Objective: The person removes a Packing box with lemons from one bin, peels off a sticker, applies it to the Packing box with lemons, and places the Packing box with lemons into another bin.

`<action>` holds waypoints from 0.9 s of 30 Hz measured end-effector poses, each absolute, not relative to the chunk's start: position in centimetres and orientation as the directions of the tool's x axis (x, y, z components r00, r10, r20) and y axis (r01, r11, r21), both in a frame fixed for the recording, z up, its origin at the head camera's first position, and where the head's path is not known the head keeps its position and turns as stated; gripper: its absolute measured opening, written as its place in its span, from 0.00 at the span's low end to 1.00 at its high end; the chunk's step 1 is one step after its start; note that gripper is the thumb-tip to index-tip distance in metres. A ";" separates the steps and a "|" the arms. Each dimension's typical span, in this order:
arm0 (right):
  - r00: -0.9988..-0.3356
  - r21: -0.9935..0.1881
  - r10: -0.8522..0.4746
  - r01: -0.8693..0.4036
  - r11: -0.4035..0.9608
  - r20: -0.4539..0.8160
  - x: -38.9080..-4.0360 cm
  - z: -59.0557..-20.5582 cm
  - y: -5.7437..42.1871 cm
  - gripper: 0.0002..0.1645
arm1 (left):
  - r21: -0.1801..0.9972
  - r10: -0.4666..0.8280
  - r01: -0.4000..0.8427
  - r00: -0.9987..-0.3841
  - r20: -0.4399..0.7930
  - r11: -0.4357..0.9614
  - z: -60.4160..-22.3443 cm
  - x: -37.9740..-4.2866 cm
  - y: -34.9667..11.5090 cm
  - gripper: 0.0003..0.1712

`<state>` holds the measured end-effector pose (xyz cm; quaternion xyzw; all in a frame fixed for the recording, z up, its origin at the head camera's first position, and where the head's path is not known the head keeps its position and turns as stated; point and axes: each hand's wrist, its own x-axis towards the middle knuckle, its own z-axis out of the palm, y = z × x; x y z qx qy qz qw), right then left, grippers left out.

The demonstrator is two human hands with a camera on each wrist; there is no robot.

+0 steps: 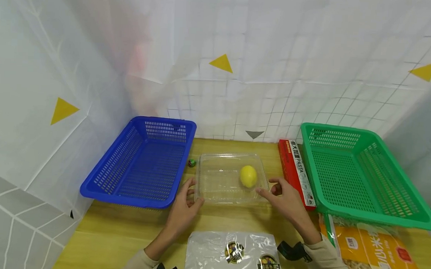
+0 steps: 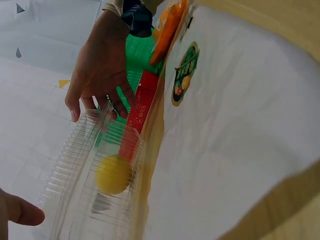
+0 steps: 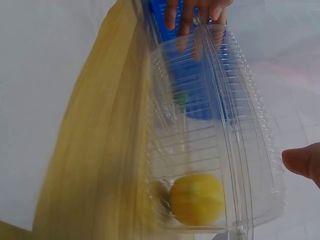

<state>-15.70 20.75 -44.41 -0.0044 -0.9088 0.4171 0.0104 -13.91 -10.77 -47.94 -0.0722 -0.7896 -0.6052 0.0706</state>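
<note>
A clear plastic clamshell box (image 1: pixel 216 190), its lid down, stands in the middle of the table with a yellow lemon (image 1: pixel 248 176) inside, toward its right end. My left hand (image 1: pixel 183 209) is at the box's left end, fingers along the side and thumb near the front corner. At the opposite end is my right hand (image 1: pixel 285 199), its thumb by the front right corner. In the left wrist view, the right hand's fingers (image 2: pixel 102 82) are spread loosely beside the box end. The left hand's fingers (image 3: pixel 187 20) extend down at the far end in the right wrist view.
A blue basket (image 1: pixel 178 189) stands left and a green basket (image 1: pixel 311 175) right. Between box and green basket lies a red pasta box (image 1: pixel 289 170). A white plastic bag (image 1: pixel 207 250) lies in front, an orange food packet (image 1: pixel 380 254) at front right. A small green item (image 1: pixel 191 162) sits near the blue basket.
</note>
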 end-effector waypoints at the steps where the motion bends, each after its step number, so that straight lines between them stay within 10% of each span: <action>1: -1.000 -0.759 0.018 0.000 0.651 0.016 -15.7 -44.4 20.8 0.42 | 0.942 0.033 0.207 -0.978 0.206 0.263 -47.9 -13.9 -10.8 0.40; 12: -1.000 -0.761 0.019 -0.006 0.649 0.024 -15.8 -43.8 21.2 0.43 | 0.934 0.063 0.188 -0.982 0.177 0.303 -47.6 -14.0 -11.0 0.41; 21: -0.865 -0.679 -0.007 -0.399 0.616 0.502 -13.1 -43.5 19.3 0.17 | 0.932 0.073 0.191 -0.981 0.177 0.309 -47.5 -13.9 -10.9 0.40; 27: -0.909 -0.832 -0.191 -0.416 0.368 0.370 -10.4 -43.8 17.6 0.12 | 0.930 0.048 0.173 -0.985 0.167 0.325 -47.4 -13.2 -10.9 0.42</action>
